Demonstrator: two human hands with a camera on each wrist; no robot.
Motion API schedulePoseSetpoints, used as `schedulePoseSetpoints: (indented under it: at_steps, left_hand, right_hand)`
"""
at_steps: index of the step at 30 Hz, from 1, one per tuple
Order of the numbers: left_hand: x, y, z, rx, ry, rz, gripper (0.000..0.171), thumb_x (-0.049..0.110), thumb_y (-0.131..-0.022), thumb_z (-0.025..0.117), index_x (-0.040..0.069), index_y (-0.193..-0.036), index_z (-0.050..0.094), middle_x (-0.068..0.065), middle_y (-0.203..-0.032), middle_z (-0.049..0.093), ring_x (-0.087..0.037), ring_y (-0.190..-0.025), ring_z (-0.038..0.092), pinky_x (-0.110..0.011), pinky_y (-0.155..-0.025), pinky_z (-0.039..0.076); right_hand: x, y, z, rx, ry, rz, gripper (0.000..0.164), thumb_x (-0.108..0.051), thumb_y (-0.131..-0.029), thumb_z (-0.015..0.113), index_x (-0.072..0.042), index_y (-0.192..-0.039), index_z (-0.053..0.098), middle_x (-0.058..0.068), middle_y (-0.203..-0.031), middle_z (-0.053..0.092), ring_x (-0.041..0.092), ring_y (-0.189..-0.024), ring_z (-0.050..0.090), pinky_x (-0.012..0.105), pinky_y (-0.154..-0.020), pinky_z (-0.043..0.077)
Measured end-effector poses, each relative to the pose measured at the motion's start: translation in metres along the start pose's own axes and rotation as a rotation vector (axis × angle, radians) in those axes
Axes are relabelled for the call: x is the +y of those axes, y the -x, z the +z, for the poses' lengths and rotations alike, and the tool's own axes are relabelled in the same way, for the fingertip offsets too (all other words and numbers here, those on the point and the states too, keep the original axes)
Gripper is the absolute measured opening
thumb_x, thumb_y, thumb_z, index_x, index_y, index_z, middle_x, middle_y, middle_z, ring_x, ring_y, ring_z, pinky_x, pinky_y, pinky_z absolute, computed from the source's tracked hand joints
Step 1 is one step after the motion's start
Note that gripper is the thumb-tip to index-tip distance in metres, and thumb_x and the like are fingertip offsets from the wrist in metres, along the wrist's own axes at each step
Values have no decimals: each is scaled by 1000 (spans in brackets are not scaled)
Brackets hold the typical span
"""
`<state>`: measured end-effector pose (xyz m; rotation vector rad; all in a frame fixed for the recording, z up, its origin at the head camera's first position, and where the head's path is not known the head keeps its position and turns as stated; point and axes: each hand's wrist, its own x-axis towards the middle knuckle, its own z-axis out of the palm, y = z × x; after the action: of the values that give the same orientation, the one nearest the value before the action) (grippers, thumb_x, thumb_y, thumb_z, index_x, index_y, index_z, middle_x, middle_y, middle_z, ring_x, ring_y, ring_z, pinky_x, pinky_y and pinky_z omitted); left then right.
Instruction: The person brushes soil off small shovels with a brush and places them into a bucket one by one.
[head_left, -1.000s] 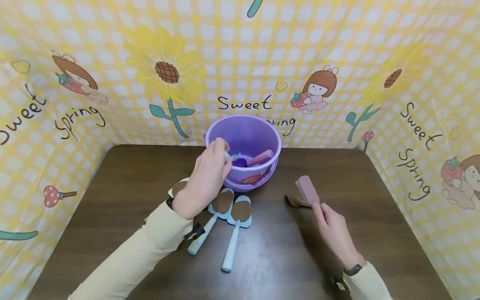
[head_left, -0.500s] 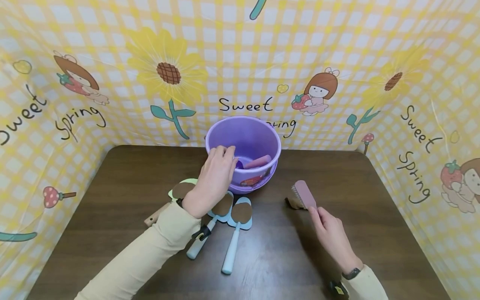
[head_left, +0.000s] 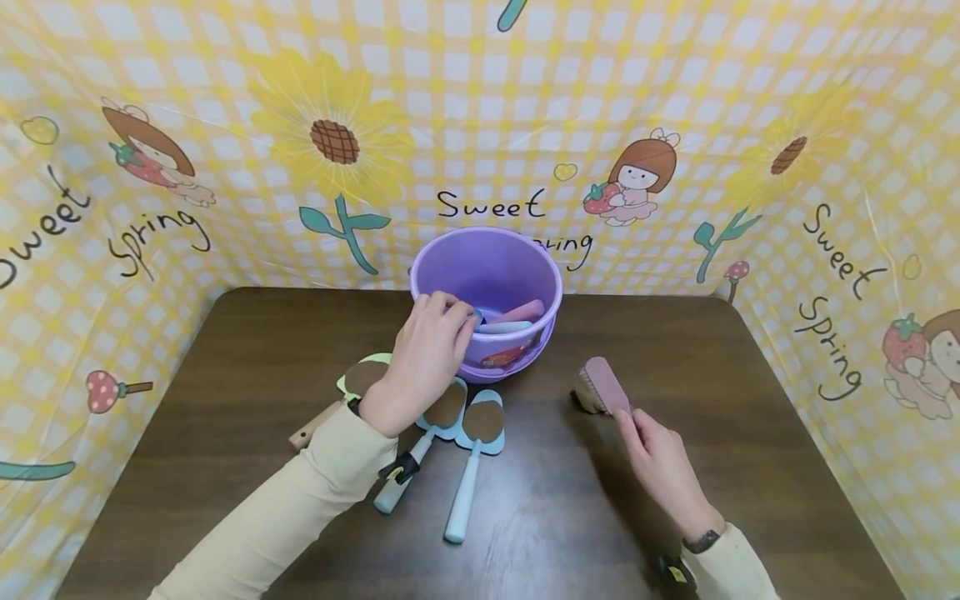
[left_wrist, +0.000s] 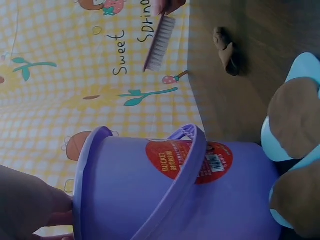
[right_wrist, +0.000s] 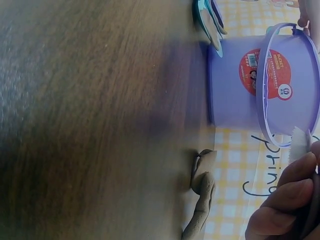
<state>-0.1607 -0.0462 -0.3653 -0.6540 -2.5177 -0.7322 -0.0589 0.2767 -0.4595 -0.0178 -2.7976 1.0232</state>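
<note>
My left hand (head_left: 427, 350) reaches over the near rim of a purple bucket (head_left: 487, 275), its fingertips partly hidden. A light blue handle (head_left: 504, 327) and a pink handle (head_left: 522, 312) lie inside. A bluish bit shows at the fingertips; whether it is held cannot be seen. My right hand (head_left: 663, 467) grips a pink brush (head_left: 606, 385) by its handle, bristles facing left. Near the brush lies a lumpy brown piece (right_wrist: 202, 190) with a dark end. Two light blue paddle-shaped tools (head_left: 462, 492) with brown oval faces (left_wrist: 295, 117) lie before the bucket.
Left of the bucket, partly under my left arm, lie a green-edged paddle-shaped tool (head_left: 363, 375) and a wooden handle (head_left: 311, 429) with a hole. The brown table (head_left: 570, 517) is enclosed at the back and sides by yellow checked cloth (head_left: 487, 108).
My left hand has moved slightly down and right at the bucket's rim. The light blue handle now shows inside the bucket. My right hand has shifted slightly left and down with the brush.
</note>
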Motion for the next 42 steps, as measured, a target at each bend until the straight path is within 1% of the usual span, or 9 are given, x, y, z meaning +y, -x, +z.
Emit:
schedulePoseSetpoints:
  at_steps: [4, 7, 11, 14, 18, 26, 34, 38, 42]
  left_hand:
    - [1, 5, 1, 25, 29, -1, 17, 12, -102, 67, 0, -113, 68, -20, -110, 59, -35, -95, 59, -43, -69, 55]
    - [4, 10, 1, 58, 41, 27, 16, 11, -101, 67, 0, -112, 65, -19, -104, 56, -32, -84, 57, -41, -61, 52]
    - [8, 24, 4, 100, 40, 139, 10, 8, -98, 69, 2, -103, 63, -10, -87, 56, -23, -70, 54, -36, -55, 47]
    - [10, 38, 11, 79, 59, 238, 9, 8, -96, 71, 5, -99, 63, -3, -81, 60, -15, -64, 56, -31, -53, 46]
    - [14, 57, 21, -50, 68, 285, 8, 12, -96, 72, 11, -97, 64, 4, -78, 63, -10, -61, 58, -28, -51, 46]
    - [17, 95, 37, -403, -66, 249, 19, 19, -98, 71, 12, -89, 56, 2, -68, 57, -20, -53, 58, -33, -42, 37]
    - [17, 111, 40, -693, -108, 169, 19, 29, -100, 70, 15, -108, 60, -4, -73, 62, -25, -62, 63, -40, -50, 47]
    - [15, 117, 45, -763, -41, 137, 24, 28, -98, 73, 13, -111, 60, -6, -77, 62, -24, -68, 63, -39, -54, 48]
    - [6, 126, 59, -725, 35, 126, 29, 37, -100, 70, 11, -108, 60, -2, -76, 57, -18, -64, 57, -35, -52, 44]
  right_hand:
    - [-1, -1, 0, -14, 0, 9, 36, -31, -109, 56, -12, -79, 51, -3, -65, 38, 14, -57, 41, 27, -53, 33]
    - [-2, -1, 0, -40, -14, 27, 34, -33, -109, 55, -10, -85, 56, -2, -66, 40, 15, -58, 42, 27, -54, 34]
    - [-4, -2, 0, -59, -23, 26, 33, -34, -109, 55, -9, -88, 59, -2, -66, 41, 15, -58, 43, 27, -53, 34]
    - [-5, -3, 0, -59, -20, 13, 33, -34, -109, 56, -10, -86, 57, -2, -65, 40, 14, -57, 42, 27, -53, 34]
    - [-6, -4, -1, -72, -21, 1, 33, -35, -109, 56, -9, -89, 60, -2, -66, 41, 14, -57, 43, 27, -53, 35]
    - [-5, -6, 4, -85, 25, -38, 32, -30, -109, 57, -9, -84, 57, -2, -65, 40, 15, -56, 42, 27, -52, 34]
    - [-6, -6, 7, -79, 47, -55, 33, -27, -108, 59, -11, -79, 53, -4, -63, 39, 12, -53, 39, 26, -51, 33]
    - [-8, -5, 6, -90, 39, -52, 33, -29, -108, 59, -11, -80, 54, -5, -63, 39, 12, -53, 39, 26, -51, 32]
    - [-8, -4, 6, -93, 42, -54, 33, -29, -108, 58, -11, -81, 55, -5, -63, 39, 12, -53, 39, 26, -51, 33]
